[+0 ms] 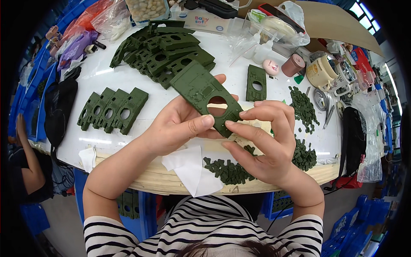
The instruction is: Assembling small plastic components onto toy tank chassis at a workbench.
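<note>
You are holding a green panel (199, 85) in your left hand (177, 124); your right hand (272, 147) is curling at its near end, grip unclear. 4 panels (116, 102) are lying leftward.

The table (100, 75) has a white top and a pale, wood-look border along its curved near edge. A heap of green plates (165, 53) lies toward the far edge, four plates (113, 112) in a row toward the left edge, and one plate (251, 73) right of the middle. Small green parts (303, 109) form piles near the right and near edges. A white sheet (192, 175) hangs over the near edge; a pink tin (293, 66) and mug (317, 73) stand toward the far right corner.
</note>
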